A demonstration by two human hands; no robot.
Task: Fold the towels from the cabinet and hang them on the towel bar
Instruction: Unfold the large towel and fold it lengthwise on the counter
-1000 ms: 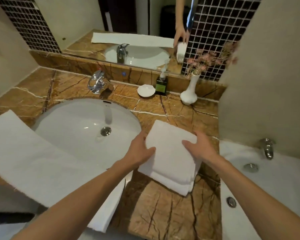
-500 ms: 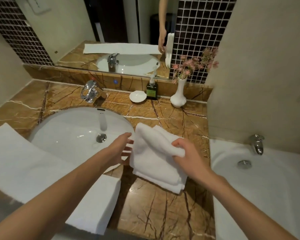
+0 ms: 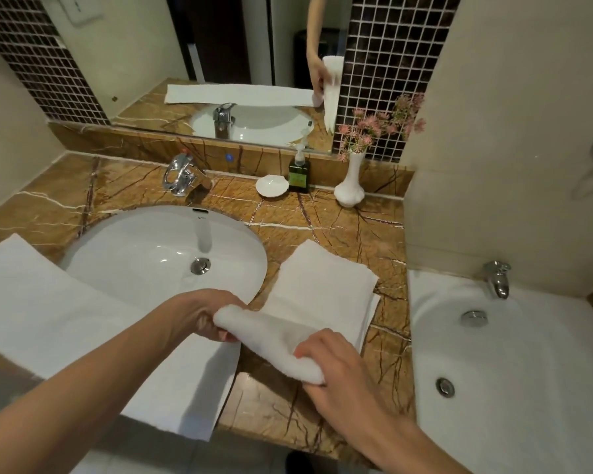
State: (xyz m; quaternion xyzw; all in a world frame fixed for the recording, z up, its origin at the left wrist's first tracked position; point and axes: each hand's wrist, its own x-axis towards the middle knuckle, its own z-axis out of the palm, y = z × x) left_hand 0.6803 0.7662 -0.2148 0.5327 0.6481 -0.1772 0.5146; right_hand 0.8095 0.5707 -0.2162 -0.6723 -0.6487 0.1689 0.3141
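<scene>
Towel, small and white [image 3: 326, 289], lies folded on the brown marble tabletop [image 3: 322, 217] just right of the sink [image 3: 134, 248]. You hold its near edge, raised off the stone in a thick bunched roll.

No writing can be read. The pump bottle [image 3: 298, 172] at the back wall has a green label, too blurred to make out. A small dark mark sits on the sink's inner back wall, too small to read.

Your left hand [image 3: 202, 313] grips the left end of the roll, fingers curled tightly round it, back of the hand up, just over the sink's near rim. Your right hand [image 3: 336, 371] grips the right end, fingers curled over the top of the cloth. The roll runs slantwise between them, the left end higher in the picture. The far part of the towel lies flat, with layered edges showing along its right side.

A long white towel [image 3: 65, 316] lies flat across the left of the tabletop, covering the sink's near left rim, its near end past the front edge. Your left forearm crosses above it.

Along the back stand a chrome faucet [image 3: 182, 176], a white soap dish [image 3: 272, 186] touching or just beside the bottle, and a white vase [image 3: 349, 189] of pink flowers. A white bathtub [image 3: 545, 388] with a chrome spout [image 3: 497, 280] adjoins the tabletop on the right.
</scene>
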